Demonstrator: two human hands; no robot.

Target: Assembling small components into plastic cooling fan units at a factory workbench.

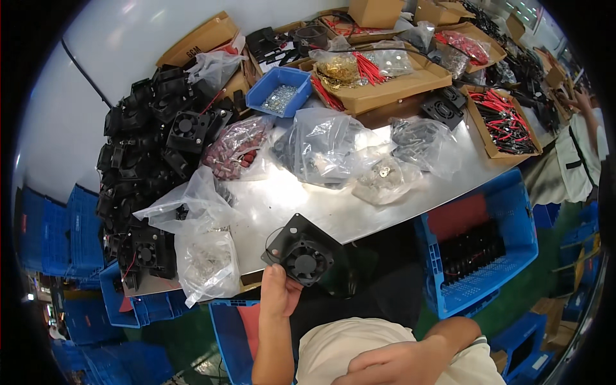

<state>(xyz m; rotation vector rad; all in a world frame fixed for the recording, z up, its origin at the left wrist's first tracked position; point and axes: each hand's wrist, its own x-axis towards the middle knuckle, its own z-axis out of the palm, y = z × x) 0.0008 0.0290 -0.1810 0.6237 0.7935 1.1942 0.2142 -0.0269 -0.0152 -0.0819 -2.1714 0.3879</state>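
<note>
My left hand [280, 292] is closed on the lower left edge of a black cooling fan [304, 261] mounted on a square black plate. The fan is tilted just off the front edge of the metal table [282, 204], and a thin dark wire loops out beside it. Low in front of my body is my right hand [391, 363], its back turned up. Its fingers are loosely stretched to the left, partly cut off by the lower edge, and nothing shows in them. Left of the fan, a clear plastic bag [206, 256] of small metal parts hangs over the table edge.
Black fans [144, 128] are piled high at the left. Bags of red parts [237, 147] and hardware [385, 176], a blue bin [280, 91] of screws and a box of red-black wires [504, 122] stand behind. A blue crate [513, 247] holds black units at right; a person [568, 163] is beyond.
</note>
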